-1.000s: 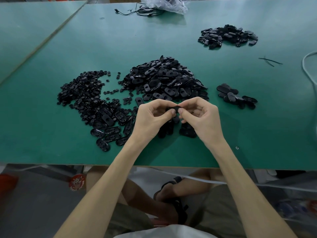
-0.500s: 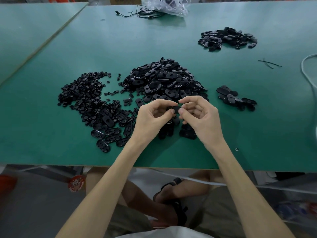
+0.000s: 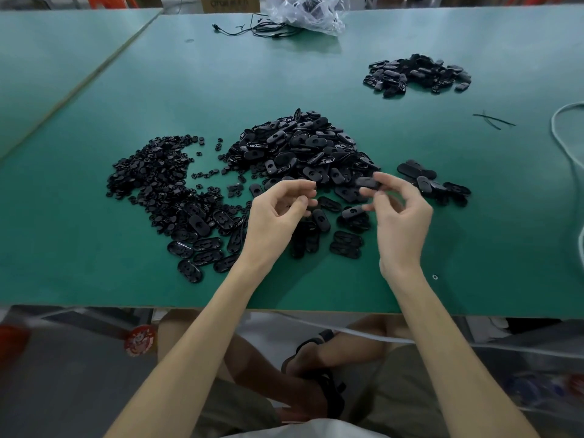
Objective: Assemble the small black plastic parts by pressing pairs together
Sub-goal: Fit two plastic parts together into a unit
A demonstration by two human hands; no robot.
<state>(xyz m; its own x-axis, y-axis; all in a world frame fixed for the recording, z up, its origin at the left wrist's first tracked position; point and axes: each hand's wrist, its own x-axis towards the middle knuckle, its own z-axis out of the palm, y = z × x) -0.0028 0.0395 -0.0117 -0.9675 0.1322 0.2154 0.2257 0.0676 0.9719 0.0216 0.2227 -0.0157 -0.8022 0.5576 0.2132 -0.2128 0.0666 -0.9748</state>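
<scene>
Right hand [image 3: 401,222] raised above the green table top [image 3: 94,248], forefinger and thumb pinching one small black oval plastic part [image 3: 368,182] by its right-hand end. The part sits in the air just over the near right edge of the central heap of black oval shells [image 3: 300,147]. Its long axis runs roughly left to right across the view, near parallel to the table's front edge. The free end points toward the left hand [image 3: 275,216], and the broad face is turned up. Left hand is well apart from it, fingers loosely curled, thumb and forefinger parted, with no part visible between them. Blur hides the seam, so I cannot tell whether this piece is fully pressed together. Risks, as judged: the pinch is shallow and taken at one end only, so a slip would drop the part into the loose heap below, where it would be lost among look-alikes. A half-seated pair could spring apart when set down. The small cluster of black ovals [image 3: 426,181] lies close to the right, so mixing piles is easy.
</scene>
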